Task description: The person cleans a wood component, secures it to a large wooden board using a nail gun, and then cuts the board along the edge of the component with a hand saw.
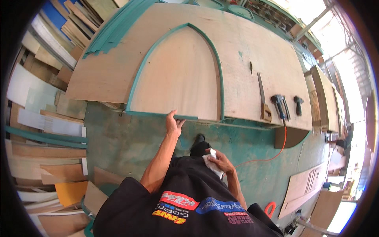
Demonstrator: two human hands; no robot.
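At the near edge of the plywood worktop, your left hand gripped the teal bottom strip of a pointed-arch frame.

Your left thumb lay on top, fingers curled beneath; your right hand had its fingers clamped on a crumpled white wipe. Flat on the plywood, the frame lay left of 1 handsaw and 1 orange-hosed power tool.

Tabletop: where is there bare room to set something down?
Inside the green arch; between it and the green strips at far left; and, nearside, between arch and saw. Right of the saw is crowded, around the orange-corded tool.
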